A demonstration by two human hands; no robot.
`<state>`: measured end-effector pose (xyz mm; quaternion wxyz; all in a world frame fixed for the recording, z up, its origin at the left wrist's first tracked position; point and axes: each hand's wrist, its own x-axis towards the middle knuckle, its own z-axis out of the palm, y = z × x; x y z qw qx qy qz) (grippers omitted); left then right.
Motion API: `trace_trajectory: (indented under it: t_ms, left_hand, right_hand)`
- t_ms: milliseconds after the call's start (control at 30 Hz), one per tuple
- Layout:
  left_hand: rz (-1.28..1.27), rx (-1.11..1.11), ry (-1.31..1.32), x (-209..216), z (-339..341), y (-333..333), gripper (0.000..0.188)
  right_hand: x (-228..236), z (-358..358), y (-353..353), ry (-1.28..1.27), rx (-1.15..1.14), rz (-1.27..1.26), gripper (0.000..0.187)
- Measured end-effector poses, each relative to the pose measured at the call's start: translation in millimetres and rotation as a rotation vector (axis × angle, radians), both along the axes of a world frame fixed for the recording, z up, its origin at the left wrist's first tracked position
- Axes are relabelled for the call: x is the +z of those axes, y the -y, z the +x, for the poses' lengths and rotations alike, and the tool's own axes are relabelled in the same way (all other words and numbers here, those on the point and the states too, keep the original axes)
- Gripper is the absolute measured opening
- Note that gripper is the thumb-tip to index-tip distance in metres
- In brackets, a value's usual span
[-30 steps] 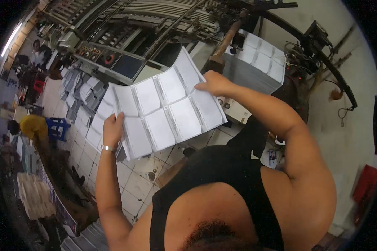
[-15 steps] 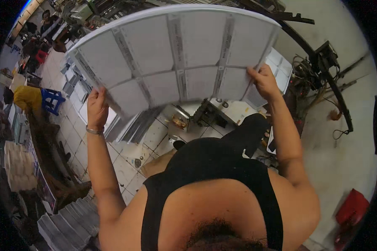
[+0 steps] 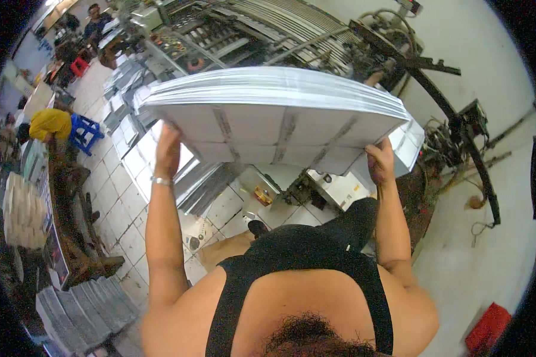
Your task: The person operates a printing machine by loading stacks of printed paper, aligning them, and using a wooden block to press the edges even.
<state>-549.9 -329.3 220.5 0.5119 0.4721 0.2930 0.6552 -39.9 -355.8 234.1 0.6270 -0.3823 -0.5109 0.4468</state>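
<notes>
A thick stack of large printed paper sheets [image 3: 268,134] is held up before me, its white layered edges fanned and facing up. Grey bands divide its near face into panels. My left hand [image 3: 168,152], with a bracelet at the wrist, is closed on the stack's left end, its fingers partly hidden and slightly blurred. At the right end my right hand [image 3: 380,159] grips the near corner, thumb on the near face. Below the left end, more sheets [image 3: 205,184] lie in a pile. Another pile of printed sheets [image 3: 408,146] is just beyond my right hand.
A large machine with slats and rails [image 3: 268,30] stands ahead. A dark metal arm [image 3: 446,101] with cables juts out at right. Farther left a person in yellow [image 3: 50,124] is beside a blue stool [image 3: 86,132]. Grey paper stacks [image 3: 83,312] stand at lower left.
The stack has come down and tipped, so its layered edges now show more and its printed face less. Both hands moved down with it, the left one also rightward.
</notes>
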Motion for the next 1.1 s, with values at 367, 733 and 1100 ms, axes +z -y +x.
trace_trajectory:
  t_ms: [367, 733, 1100]
  left_hand:
    - [-0.076, 0.198, -0.268, 14.5, 26.7, -0.1, 0.032]
    - [-0.114, 0.103, -0.206, 12.3, 30.8, -3.7, 0.033]
    - [-0.103, 0.054, -0.193, 5.0, 34.7, -12.9, 0.034]
  right_hand:
    - [2.1, -13.6, 2.7, 0.078, -0.205, 0.048, 0.041]
    - [0.4, -12.0, 7.9, 0.143, -0.204, -0.044, 0.063]
    - [-1.9, -15.4, 14.3, 0.176, -0.229, 0.02, 0.053]
